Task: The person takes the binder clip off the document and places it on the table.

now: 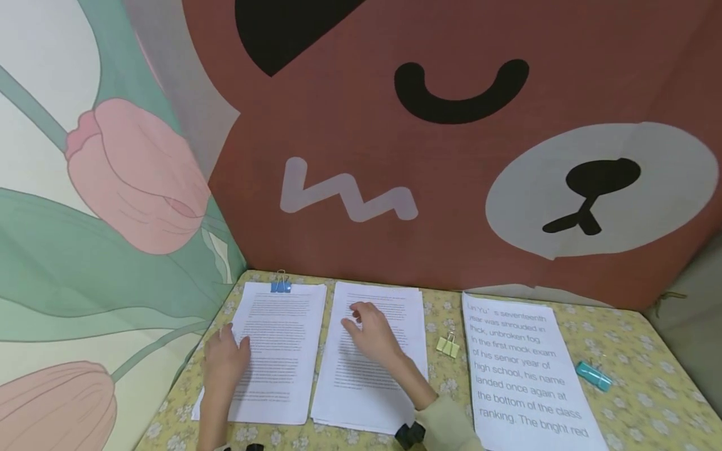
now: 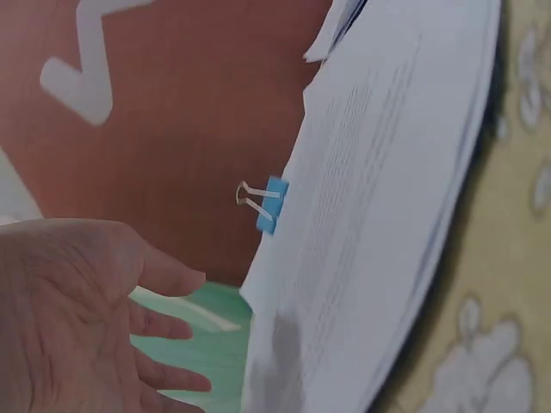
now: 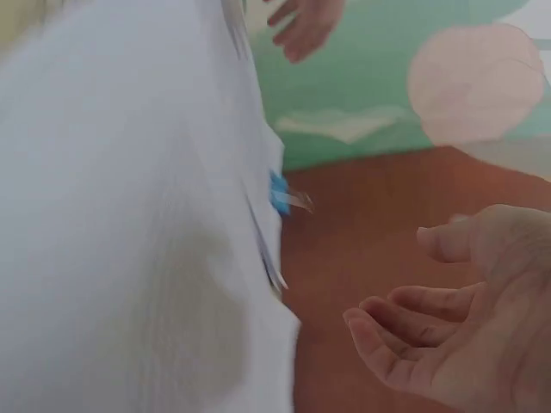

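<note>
A stack of printed sheets point(image 1: 276, 369) lies at the left, a blue binder clip point(image 1: 281, 287) at its top edge with the wire handles upright. My left hand point(image 1: 222, 360) is over this stack's left edge, fingers relaxed and thumb apart; the left wrist view shows the palm point(image 2: 65, 318) holding nothing. To its right is a second printed stack point(image 1: 366, 401), its sheet edges slightly uneven. Above that one hovers my right hand point(image 1: 375, 335), fingers loosely bent. Its palm point(image 3: 491, 335) is bare in the right wrist view, and a shadow falls on the paper.
A yellow binder clip point(image 1: 448, 346) lies right of the second stack. Farther right are large-print sheets point(image 1: 521, 382) and a teal binder clip point(image 1: 593, 376). A flowered cloth point(image 1: 654, 388) covers the table. Behind rises a brown wall point(image 1: 350, 250) with a bear face.
</note>
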Tool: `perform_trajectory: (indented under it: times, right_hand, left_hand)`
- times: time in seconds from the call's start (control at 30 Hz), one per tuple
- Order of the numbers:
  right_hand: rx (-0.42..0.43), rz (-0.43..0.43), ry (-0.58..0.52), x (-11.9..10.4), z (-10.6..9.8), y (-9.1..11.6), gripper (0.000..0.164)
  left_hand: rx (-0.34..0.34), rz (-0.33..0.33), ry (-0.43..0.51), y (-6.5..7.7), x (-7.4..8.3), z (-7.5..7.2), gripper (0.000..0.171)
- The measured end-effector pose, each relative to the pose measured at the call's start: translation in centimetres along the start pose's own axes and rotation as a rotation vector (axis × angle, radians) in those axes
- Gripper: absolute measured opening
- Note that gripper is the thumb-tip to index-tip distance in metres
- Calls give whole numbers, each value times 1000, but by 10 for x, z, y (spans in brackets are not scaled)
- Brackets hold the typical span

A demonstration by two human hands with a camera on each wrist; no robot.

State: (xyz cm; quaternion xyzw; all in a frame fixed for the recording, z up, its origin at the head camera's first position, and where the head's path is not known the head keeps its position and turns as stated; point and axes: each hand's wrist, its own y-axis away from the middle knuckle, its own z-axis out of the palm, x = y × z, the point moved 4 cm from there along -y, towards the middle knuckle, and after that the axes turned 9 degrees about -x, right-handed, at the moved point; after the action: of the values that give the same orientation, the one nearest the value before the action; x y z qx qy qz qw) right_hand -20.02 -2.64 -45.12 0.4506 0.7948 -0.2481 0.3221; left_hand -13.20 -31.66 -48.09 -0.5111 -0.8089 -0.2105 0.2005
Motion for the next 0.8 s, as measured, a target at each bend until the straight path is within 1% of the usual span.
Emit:
perform_trajectory:
  times: [0.07, 0.13, 0.2, 0.3, 0.43, 0.5, 0.67, 0.8]
  right_hand:
    - [-33, 22, -58, -1, 16, -5, 35]
    - [-47, 54, -118, 0, 30, -9, 35]
    - [-46, 86, -176, 2, 41, -11, 35]
    - [-26, 123, -221, 4, 54, -14, 34]
    - [-14, 172, -252, 3, 65, -17, 35]
    - [-23, 193, -267, 2, 68, -16, 36]
    - [-83, 265, -387, 1, 76, -14, 40]
    - [-100, 281, -481, 1, 81, -12, 41]
  left_hand:
    - [13, -27, 12, 0, -7, -1, 59]
    - [27, -40, 31, 0, -12, -2, 59]
    - [43, -43, 45, 0, -15, -3, 58]
    - [54, -55, 49, 0, -17, -3, 58]
    - [50, -74, 45, -2, -18, -1, 58]
    - [45, -80, 49, -3, -18, 1, 58]
    - [53, -97, 79, -5, -23, 2, 56]
    - [72, -90, 97, -5, -28, 0, 55]
